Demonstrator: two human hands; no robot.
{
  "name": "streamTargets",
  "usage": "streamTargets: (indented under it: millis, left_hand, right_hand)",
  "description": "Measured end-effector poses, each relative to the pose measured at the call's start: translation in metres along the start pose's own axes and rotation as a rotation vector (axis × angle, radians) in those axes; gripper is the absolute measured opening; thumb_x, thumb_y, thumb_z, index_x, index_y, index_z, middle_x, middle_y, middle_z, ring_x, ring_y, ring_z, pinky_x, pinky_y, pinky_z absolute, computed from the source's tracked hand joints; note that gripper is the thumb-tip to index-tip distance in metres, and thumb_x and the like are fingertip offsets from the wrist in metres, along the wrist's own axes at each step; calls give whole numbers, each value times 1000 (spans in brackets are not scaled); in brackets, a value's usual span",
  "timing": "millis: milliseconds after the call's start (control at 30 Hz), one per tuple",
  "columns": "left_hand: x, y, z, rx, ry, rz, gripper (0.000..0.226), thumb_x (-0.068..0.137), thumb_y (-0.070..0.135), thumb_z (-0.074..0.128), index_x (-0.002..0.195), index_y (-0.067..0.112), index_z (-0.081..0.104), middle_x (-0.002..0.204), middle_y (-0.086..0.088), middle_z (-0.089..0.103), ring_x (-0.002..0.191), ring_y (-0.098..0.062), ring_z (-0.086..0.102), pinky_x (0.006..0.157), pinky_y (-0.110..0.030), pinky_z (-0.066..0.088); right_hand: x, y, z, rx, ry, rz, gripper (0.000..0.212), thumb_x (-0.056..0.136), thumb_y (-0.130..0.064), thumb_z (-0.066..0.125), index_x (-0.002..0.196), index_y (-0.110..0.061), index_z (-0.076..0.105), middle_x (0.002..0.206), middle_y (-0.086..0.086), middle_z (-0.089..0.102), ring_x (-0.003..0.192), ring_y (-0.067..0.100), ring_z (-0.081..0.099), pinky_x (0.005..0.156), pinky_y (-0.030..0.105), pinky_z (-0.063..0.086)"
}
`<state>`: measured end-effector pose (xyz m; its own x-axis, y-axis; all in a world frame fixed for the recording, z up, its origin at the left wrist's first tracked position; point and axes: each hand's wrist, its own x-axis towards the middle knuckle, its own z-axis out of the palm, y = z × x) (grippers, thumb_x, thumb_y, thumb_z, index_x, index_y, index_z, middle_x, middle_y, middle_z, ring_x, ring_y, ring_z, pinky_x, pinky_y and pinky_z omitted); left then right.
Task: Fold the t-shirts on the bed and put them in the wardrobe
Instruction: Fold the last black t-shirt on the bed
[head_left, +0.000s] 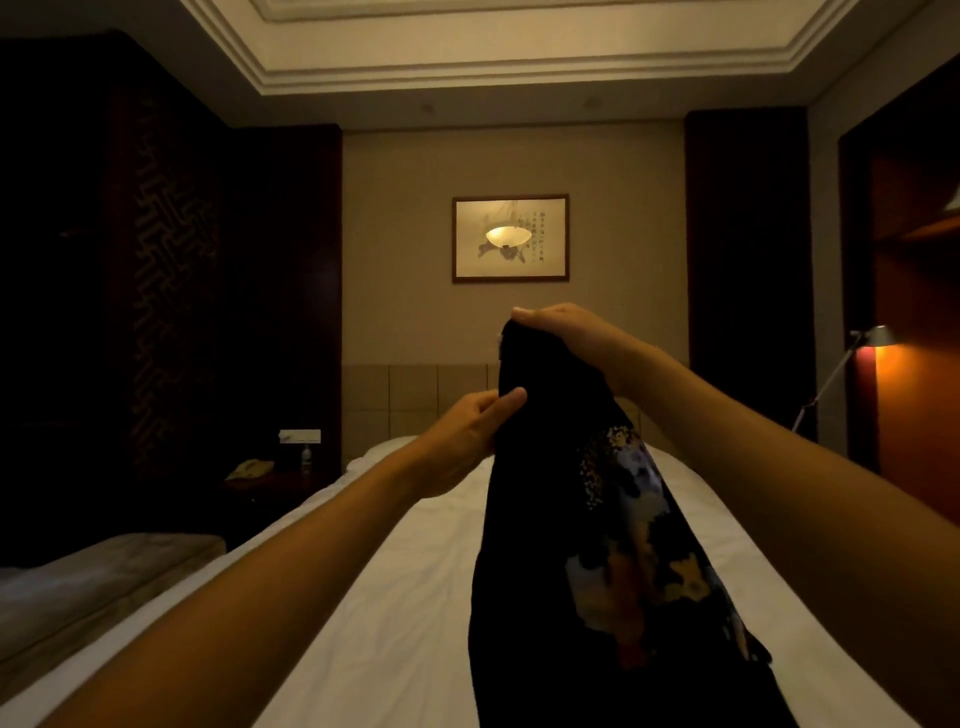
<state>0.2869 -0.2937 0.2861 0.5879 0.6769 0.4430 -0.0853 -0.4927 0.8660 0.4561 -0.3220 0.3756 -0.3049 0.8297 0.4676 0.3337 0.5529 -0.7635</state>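
Note:
A black t-shirt with a multicoloured print hangs in the air above the white bed. My right hand grips its top edge from above. Lower and to the left, my left hand pinches the shirt's left edge between thumb and fingers. The shirt's lower part runs out of the bottom of the frame. No other t-shirt shows on the bed.
A dark bedside table with a telephone and a small bottle stands left of the bed. A grey bench lies at the lower left. A lit floor lamp stands at the right by a reddish wood wall. A padded headboard backs the bed.

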Motion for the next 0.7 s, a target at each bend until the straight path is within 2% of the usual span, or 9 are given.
streamTargets:
  millis: [67,133,200,267,333,400,467,567,700]
  left_hand:
    - [1,0,-4,-62,12,-43,53,89,43,58,121,2,61,105,-11,67,95,-23,66,79,-29,55]
    - [-1,2,-11,-109,24,-48,46,85,41,66,113,3,66,94,-11,64,82,-22,64,70,-28,51]
    - [-4,8,-19,-166,38,-50,35,87,35,60,108,8,68,80,-6,59,64,-15,59,56,-22,47]
    - [-9,17,-26,-152,91,-40,34,93,33,52,113,7,63,70,-1,59,52,-10,55,46,-19,44]
    - [-12,27,-31,-112,161,-23,34,99,32,47,114,6,62,68,-2,63,51,-10,58,45,-19,47]
    - [-12,37,-39,-94,224,-7,34,100,34,47,107,6,64,72,-5,66,54,-13,62,48,-21,51]
    - [-11,45,-48,-57,301,16,32,100,35,48,98,7,63,73,-7,64,54,-12,62,49,-20,51]
    - [-9,51,-56,21,383,6,33,100,40,50,94,9,62,72,-5,63,53,-11,63,50,-19,50]
    - [-9,56,-63,10,490,1,37,98,43,51,96,8,62,75,-5,65,56,-11,66,49,-20,51]
  right_hand:
    - [-2,1,-6,-5,27,4,37,95,-43,58,88,-7,62,72,4,61,61,17,61,58,24,50]
    - [-6,4,-14,6,70,56,33,93,-40,62,82,-9,64,68,3,61,57,14,61,53,22,50]
    - [-10,9,-23,34,66,127,28,92,-36,65,82,-10,68,69,3,63,57,12,62,52,22,50]
    - [-14,16,-29,5,18,171,25,91,-35,65,88,-11,70,73,3,65,62,13,64,57,23,52]
    - [-17,27,-29,-8,-68,183,24,89,-34,66,93,-11,70,79,5,65,66,13,64,60,23,53]
    - [-19,39,-26,62,-181,182,34,84,-34,70,108,-9,69,92,9,67,75,16,66,67,27,55]
    - [-22,53,-21,154,-298,157,44,84,-24,70,126,-11,63,108,10,68,86,19,69,73,29,58]
    - [-27,66,-9,259,-469,99,50,91,-5,60,139,-14,51,121,12,65,98,24,68,76,31,59]
    - [-29,82,6,342,-465,77,55,88,3,58,139,-16,49,128,12,63,112,29,64,87,36,57]
